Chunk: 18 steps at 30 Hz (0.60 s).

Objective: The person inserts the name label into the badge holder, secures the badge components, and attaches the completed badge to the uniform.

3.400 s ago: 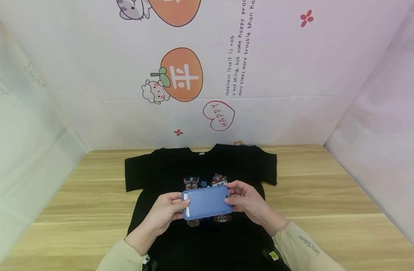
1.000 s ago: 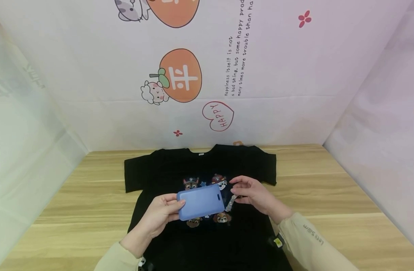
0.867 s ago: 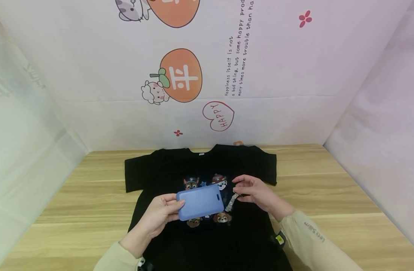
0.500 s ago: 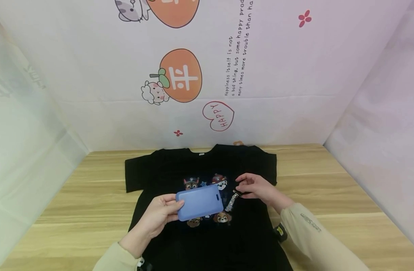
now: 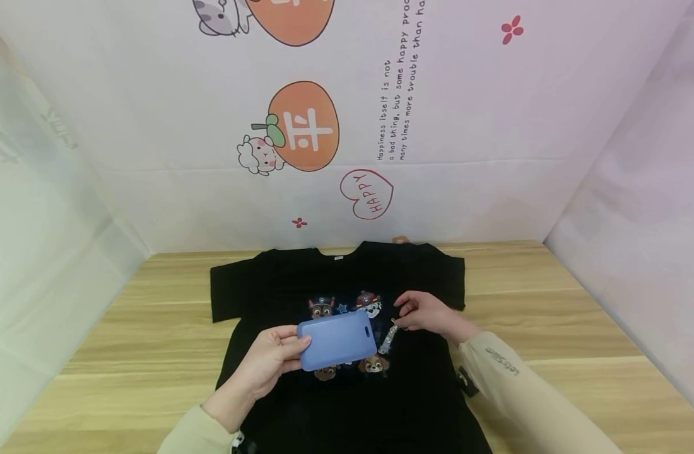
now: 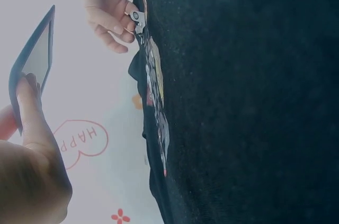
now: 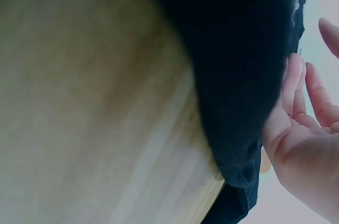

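My left hand (image 5: 270, 353) grips the left end of a blue card holder (image 5: 338, 341), thumb on top. A slot shows near its right end. In the left wrist view, the card holder (image 6: 33, 60) is seen from the side, with a pale panel inside its rim. My right hand (image 5: 425, 312) has its fingertips at the upper end of a badge clip (image 5: 388, 338) with a clear strap. In the left wrist view, curled fingers of the right hand (image 6: 108, 12) surround the metal badge clip (image 6: 137, 16). The clip lies against a black T-shirt (image 5: 347, 403).
The T-shirt is spread on a wooden table (image 5: 148, 353), with cartoon dog prints (image 5: 324, 308) on its chest. A white printed cloth (image 5: 466, 126) forms the back wall, and pale cloth (image 5: 40, 208) hangs at the sides.
My right hand has left the card holder and moved right to the badge clip. The left hand has shifted the card holder slightly left; its slot now shows and the white strip no longer does.
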Each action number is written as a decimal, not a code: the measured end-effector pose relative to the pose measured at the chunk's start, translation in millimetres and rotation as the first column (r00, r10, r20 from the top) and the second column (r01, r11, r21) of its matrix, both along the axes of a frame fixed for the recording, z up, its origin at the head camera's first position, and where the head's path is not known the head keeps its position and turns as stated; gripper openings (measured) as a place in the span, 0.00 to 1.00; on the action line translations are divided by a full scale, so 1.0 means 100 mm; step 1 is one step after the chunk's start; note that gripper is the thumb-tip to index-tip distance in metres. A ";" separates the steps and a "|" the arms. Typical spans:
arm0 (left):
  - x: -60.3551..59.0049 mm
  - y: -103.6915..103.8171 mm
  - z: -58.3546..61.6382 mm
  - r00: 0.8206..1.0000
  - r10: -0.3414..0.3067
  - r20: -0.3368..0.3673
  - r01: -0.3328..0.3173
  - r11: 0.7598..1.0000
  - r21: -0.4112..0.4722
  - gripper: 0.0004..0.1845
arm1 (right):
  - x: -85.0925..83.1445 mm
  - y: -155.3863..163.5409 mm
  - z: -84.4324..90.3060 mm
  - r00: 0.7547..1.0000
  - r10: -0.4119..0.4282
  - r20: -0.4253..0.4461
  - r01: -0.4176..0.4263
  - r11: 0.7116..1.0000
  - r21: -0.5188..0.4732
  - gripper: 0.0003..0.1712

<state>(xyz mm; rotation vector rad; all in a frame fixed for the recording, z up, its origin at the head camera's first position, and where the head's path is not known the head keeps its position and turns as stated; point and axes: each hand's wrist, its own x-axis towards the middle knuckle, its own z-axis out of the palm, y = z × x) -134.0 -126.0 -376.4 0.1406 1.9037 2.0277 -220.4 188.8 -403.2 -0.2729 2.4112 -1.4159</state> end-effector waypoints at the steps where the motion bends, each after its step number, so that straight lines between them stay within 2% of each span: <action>1: 0.00 0.00 0.00 1.000 0.000 -0.002 0.000 1.000 0.001 0.22 | -0.01 -0.01 0.00 1.000 0.002 -0.014 -0.001 1.000 0.016 0.21; 10: 0.00 0.01 0.00 1.000 -0.001 0.001 0.001 1.000 0.007 0.22 | -0.01 -0.08 0.02 0.992 0.056 -0.110 -0.036 0.984 0.175 0.21; 18: 0.01 0.01 -0.01 1.000 0.004 0.010 -0.004 1.000 0.012 0.21 | -0.02 -0.10 0.00 0.989 0.064 -0.131 -0.028 0.966 0.257 0.20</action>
